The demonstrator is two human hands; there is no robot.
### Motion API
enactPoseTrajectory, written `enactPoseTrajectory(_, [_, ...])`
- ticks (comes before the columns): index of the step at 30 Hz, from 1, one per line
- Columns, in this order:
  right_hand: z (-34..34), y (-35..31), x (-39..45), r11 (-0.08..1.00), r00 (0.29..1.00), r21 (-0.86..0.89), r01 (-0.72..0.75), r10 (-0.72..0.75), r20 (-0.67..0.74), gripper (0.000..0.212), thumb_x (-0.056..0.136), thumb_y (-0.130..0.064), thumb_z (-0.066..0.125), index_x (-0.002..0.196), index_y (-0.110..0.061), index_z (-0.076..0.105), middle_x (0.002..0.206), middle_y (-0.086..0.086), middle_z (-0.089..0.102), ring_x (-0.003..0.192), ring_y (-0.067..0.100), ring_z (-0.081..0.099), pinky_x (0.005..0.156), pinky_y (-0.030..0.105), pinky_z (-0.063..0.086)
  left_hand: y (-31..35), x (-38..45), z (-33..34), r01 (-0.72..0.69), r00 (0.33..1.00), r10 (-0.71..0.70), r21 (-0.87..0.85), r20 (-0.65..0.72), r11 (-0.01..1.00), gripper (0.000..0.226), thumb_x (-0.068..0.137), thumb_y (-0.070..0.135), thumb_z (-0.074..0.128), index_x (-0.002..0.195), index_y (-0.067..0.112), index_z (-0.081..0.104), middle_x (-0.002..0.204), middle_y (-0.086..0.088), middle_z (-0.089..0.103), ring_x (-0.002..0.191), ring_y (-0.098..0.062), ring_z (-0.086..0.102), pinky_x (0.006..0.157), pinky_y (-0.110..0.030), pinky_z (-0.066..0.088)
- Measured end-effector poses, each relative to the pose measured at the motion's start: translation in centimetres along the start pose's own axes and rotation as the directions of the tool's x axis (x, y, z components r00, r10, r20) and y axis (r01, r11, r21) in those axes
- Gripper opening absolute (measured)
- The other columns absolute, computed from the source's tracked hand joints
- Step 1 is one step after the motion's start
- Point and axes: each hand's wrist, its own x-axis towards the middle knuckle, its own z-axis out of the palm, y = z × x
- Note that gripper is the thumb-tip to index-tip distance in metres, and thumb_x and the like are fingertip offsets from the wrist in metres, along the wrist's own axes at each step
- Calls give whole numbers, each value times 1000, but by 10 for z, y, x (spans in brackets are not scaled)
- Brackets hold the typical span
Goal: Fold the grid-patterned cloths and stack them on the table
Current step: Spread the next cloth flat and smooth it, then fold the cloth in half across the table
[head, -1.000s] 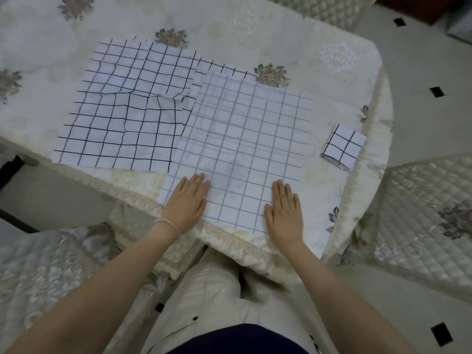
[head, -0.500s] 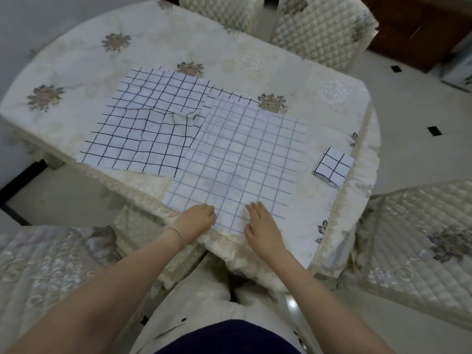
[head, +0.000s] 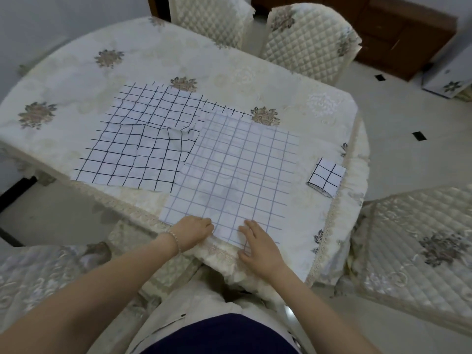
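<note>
pale cloth spread at table near edge, overlapping dark-grid cloth | left hand curled on its hem, pinch unclear | right hand fingers spread flat | folded cloth lies right

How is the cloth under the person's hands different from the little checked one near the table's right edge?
The cloth under the hands lies spread flat in one layer, while the little folded cloth is a compact layered square. The spread one has faint bluish lines; the folded one has bold black lines. Both hands, the left hand and right hand, are at the spread cloth's near edge; nothing touches the folded one. Both are white grid cloths on the table.
</note>
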Motion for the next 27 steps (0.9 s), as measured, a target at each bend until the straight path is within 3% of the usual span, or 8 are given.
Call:
enactPoseTrajectory(2, [-2, 1, -1, 1000, 999, -9, 9, -10, -36, 61, 83, -24, 61, 140, -14, 42, 151, 6, 33, 141, 23, 28, 114, 30, 19, -3, 3, -10, 113, 994, -114, -138, 1, 984, 12, 92, 19, 51, 100, 11, 55, 95, -5, 61, 79, -23, 59, 62, -35, 43])
enactPoseTrajectory(6, [-11, 8, 2, 1000, 964, -5, -19, 17, -267, 40, 58, 8, 67, 95, -8, 67, 102, 5, 64, 92, 25, 62, 78, 36, 53, -19, 6, -39, 181, 950, -274, -450, -151, 875, 21, 97, 25, 40, 100, 12, 56, 97, -1, 63, 82, -21, 60, 69, -34, 47])
enactPoseTrajectory(11, [-43, 24, 10, 896, 890, 389, -217, 345, -299, 11, 86, -10, 59, 92, -11, 68, 84, -8, 57, 83, 10, 51, 74, 29, 40, -49, 10, -60, 134, 932, -277, -489, -233, 862, 24, 93, 40, 48, 103, 19, 56, 99, 7, 63, 78, -10, 56, 64, -23, 39])
enactPoseTrajectory(14, [-71, 26, 20, 766, 858, 587, -262, 463, -222, 14, 84, -11, 64, 94, -15, 73, 94, -4, 70, 89, 10, 61, 75, 24, 45, -68, 6, -68, 163, 971, -222, -422, -94, 892, 48, 84, 55, 57, 123, 27, 51, 112, 15, 60, 96, -11, 59, 76, -25, 43])
enactPoseTrajectory(17, [-95, 27, 26, 688, 846, 684, -244, 496, -197, 13, 82, -8, 67, 81, -17, 75, 78, -5, 71, 72, 5, 63, 62, 19, 44, -90, 2, -64, 249, 965, -260, -377, 24, 892, 31, 88, 37, 57, 118, 28, 58, 113, 11, 63, 104, -12, 58, 83, -25, 44])
enactPoseTrajectory(21, [-114, 34, 25, 640, 817, 738, -215, 532, -223, 16, 81, -1, 67, 79, -17, 72, 73, -4, 69, 64, 7, 61, 57, 16, 43, -109, 0, -64, 368, 841, -541, -770, 36, 522, 15, 81, 15, 63, 67, 19, 63, 66, 2, 62, 70, -20, 59, 58, -26, 42])
enactPoseTrajectory(24, [-125, 33, 22, 537, 801, 823, -183, 567, -192, 18, 82, 1, 69, 84, -17, 66, 76, -1, 70, 60, -1, 64, 54, 12, 47, -120, -1, -66, 366, 776, -601, -912, 190, 184, 18, 74, 23, 78, 84, 15, 65, 74, 0, 62, 68, -16, 56, 55, -15, 42])
enactPoseTrajectory(27, [-128, 38, 22, 474, 799, 854, -214, 588, -126, 15, 84, -3, 69, 94, -13, 69, 82, -1, 72, 65, 3, 69, 54, 14, 50, -132, 3, -59, 370, 754, -595, -929, 278, 35, 57, 54, 54, 83, 85, 13, 58, 82, -3, 59, 75, -19, 57, 70, -29, 45])
